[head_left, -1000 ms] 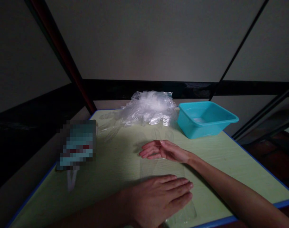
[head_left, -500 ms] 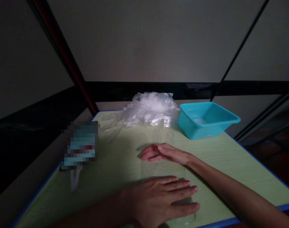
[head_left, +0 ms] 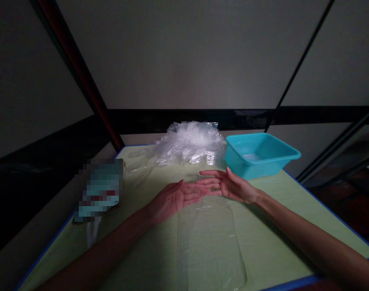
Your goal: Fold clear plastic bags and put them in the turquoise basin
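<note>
A clear plastic bag [head_left: 213, 242] lies spread flat on the table in front of me. Over its far end my left hand [head_left: 175, 199] is turned palm up, fingers stretched out and somewhat blurred. My right hand [head_left: 232, 186] comes in from the other side, its fingers extended and apart, the tips overlapping those of the left in view. Neither hand grips anything. Whether the fingers touch each other or the bag's far end, I cannot tell. Beyond them sits a heap of crumpled clear plastic bags [head_left: 193, 143].
A turquoise plastic basin [head_left: 251, 165] stands at the back right of the pale green table [head_left: 148, 250], which has a blue edge. On the left lies a pixelated flat item [head_left: 99, 190] with a white strap [head_left: 92, 232]. A panelled wall [head_left: 184, 60] rises behind.
My left hand has moved from the near part of the bag to its far end and turned palm up. The right hand has shifted slightly away from me, opening its fingers.
</note>
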Motion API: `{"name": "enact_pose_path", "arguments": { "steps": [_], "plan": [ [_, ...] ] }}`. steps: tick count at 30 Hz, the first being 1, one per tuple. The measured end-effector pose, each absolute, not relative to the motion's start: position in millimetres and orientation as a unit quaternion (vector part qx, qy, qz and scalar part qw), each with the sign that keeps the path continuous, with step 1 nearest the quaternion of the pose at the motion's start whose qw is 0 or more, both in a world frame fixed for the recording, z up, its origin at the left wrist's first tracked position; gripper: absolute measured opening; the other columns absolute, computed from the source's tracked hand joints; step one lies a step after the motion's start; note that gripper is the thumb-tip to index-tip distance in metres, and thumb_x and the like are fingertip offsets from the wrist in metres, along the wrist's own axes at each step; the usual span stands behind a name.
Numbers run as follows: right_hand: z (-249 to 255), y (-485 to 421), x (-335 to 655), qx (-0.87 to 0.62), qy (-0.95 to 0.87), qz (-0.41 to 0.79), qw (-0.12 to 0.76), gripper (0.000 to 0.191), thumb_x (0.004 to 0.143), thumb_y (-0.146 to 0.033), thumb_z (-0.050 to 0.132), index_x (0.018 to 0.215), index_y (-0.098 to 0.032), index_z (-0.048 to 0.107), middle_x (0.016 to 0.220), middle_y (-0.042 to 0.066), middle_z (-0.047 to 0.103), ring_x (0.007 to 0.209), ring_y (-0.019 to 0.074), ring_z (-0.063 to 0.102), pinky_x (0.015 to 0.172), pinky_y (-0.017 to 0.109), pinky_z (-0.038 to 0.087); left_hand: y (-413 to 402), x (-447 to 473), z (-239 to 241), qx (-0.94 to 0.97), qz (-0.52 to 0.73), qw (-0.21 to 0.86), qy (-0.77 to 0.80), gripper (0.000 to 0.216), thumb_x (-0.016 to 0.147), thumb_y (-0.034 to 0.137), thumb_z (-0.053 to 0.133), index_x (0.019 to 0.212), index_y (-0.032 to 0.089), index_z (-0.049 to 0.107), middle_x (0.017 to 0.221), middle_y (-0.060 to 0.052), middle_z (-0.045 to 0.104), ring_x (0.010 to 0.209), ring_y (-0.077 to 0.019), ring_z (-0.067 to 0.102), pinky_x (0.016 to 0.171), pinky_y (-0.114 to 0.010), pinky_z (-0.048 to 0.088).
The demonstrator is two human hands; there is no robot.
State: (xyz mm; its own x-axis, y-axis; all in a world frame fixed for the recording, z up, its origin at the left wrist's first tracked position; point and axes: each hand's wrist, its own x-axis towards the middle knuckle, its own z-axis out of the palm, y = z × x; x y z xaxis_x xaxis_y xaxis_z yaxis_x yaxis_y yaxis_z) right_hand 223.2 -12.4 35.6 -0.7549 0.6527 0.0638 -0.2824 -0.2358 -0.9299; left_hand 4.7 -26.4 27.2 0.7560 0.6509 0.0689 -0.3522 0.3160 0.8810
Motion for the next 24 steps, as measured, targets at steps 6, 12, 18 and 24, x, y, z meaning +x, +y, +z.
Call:
{"name": "enact_pose_path", "arguments": {
  "steps": [6,12,18,24],
  "plan": [
    [23,-21,224,-0.135,-0.559,0.766,0.288,0.058,0.081,-0.058,0.039,0.126,-0.021,0.040,0.129,0.012,0.041,0.114,0.0220,0.041,0.093,0.041,0.033,-27,6,13,0.424,0.269,0.852,0.150,0.054,0.087,0.047,0.031,0.104,0.005,0.060,0.114,-0.017,0.056,0.112,-0.0273,0.046,0.099,-0.042,0.022],
    [19,-25,224,-0.163,-0.601,0.743,0.244,0.059,0.081,-0.057,0.039,0.130,-0.026,0.034,0.135,0.010,0.035,0.120,0.0237,0.035,0.091,0.041,0.033,-25,7,10,0.450,0.228,0.841,0.194,0.061,0.082,0.055,0.035,0.108,0.004,0.057,0.117,-0.018,0.054,0.113,-0.0294,0.045,0.099,-0.042,0.021],
    [18,-28,224,-0.197,-0.629,0.712,0.242,0.058,0.081,-0.055,0.041,0.130,-0.025,0.034,0.134,0.011,0.035,0.122,0.0239,0.032,0.092,0.042,0.032,-23,6,8,0.441,0.228,0.850,0.176,0.065,0.084,0.055,0.029,0.110,0.003,0.056,0.118,-0.019,0.053,0.112,-0.0296,0.046,0.099,-0.043,0.021],
    [24,-20,231,-0.173,-0.553,0.739,0.344,0.056,0.080,-0.059,0.039,0.126,-0.027,0.038,0.132,0.009,0.038,0.118,0.0233,0.038,0.092,0.044,0.033,-16,-6,18,0.388,0.301,0.863,0.124,0.059,0.089,0.047,0.023,0.108,0.002,0.057,0.113,-0.018,0.057,0.111,-0.0260,0.048,0.099,-0.040,0.020]
  ]
}}
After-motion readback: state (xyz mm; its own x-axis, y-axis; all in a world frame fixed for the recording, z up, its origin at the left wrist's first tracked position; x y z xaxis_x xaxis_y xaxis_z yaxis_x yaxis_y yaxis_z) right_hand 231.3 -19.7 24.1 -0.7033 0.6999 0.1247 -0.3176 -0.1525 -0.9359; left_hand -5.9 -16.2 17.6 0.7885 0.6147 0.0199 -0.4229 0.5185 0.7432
